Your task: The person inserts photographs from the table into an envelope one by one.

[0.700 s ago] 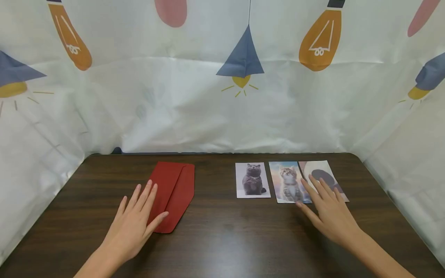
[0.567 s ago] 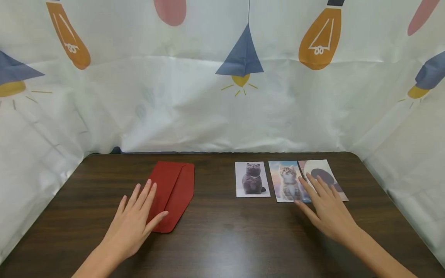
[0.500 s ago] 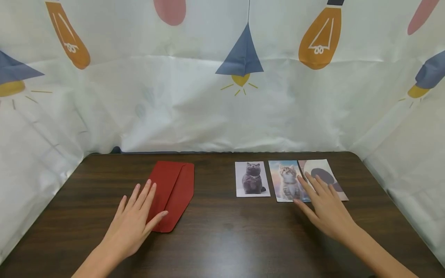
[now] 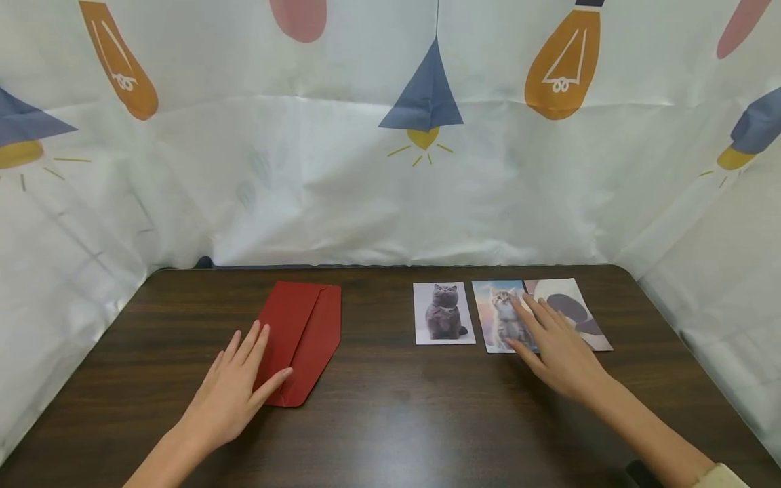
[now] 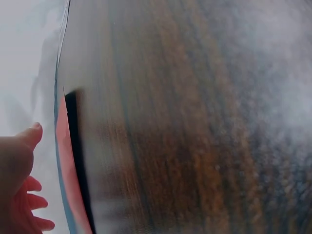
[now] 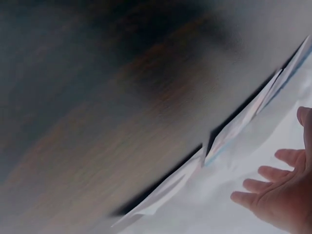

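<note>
A red envelope (image 4: 314,346) lies on the left side of the dark wooden table. My left hand (image 4: 222,400) is extended over its near left edge, fingers straight; the left wrist view shows the hand (image 5: 14,180) beside the red paper (image 5: 70,170), holding nothing. To the right are three picture cards: a grey cat card (image 4: 444,315), a striped kitten card (image 4: 499,312) and a card with a dark rounded shape (image 4: 573,308). Over the last two reaches my right hand (image 4: 558,352), its fingers straight. It appears raised above them in the right wrist view.
The brown table (image 4: 390,400) has rounded far corners. Behind it and at both sides hangs a white sheet (image 4: 329,190) printed with lamps and bulbs. By my right forearm, a small dark object (image 4: 641,472) shows at the bottom edge, near a pale sleeve (image 4: 720,478).
My right hand has moved slightly left and farther forward over the kitten card, bringing a sleeve into view. The left hand has shifted very little. Envelope and cards stay in place.
</note>
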Tool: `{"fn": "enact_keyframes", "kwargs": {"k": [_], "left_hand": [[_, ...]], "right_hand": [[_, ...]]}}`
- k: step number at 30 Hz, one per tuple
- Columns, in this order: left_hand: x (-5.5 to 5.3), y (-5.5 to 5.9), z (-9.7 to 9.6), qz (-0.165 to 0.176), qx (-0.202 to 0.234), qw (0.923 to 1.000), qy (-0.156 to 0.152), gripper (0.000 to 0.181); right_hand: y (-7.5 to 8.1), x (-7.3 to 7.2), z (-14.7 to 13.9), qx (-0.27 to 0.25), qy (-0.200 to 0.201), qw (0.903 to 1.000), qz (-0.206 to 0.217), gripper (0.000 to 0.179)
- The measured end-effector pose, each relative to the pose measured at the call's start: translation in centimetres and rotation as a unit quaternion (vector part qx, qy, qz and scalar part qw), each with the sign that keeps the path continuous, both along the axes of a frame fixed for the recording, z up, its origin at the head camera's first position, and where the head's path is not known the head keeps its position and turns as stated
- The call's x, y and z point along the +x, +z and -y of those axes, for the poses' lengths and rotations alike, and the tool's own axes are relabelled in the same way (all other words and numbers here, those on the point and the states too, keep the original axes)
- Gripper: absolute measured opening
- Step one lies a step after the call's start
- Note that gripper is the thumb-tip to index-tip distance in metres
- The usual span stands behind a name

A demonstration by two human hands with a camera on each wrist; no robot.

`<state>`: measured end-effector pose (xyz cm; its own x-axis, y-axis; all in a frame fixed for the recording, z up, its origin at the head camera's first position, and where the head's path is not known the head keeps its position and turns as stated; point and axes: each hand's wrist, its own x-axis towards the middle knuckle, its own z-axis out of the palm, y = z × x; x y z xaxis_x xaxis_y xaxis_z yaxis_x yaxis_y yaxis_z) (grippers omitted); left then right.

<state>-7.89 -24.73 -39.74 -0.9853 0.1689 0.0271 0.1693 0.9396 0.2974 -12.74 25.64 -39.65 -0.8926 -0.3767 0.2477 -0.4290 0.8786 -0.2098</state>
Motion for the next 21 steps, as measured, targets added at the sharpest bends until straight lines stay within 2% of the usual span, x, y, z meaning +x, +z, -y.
{"fn": "enact_keyframes", "kwargs": {"k": [11,21], "left_hand": [[-0.2,-0.1,0.2,0.018,0.044,0.9989,-0.002,0.093],[-0.4,-0.2,0.1,0.011,0.030,0.9995,0.002,0.087]], "right_hand": [[0.2,-1.5,0.9,-0.008,0.029,0.9996,0.001,0.066],[0.4,-3.1,1.7,-0.011,0.028,0.9990,0.033,0.063]]}}
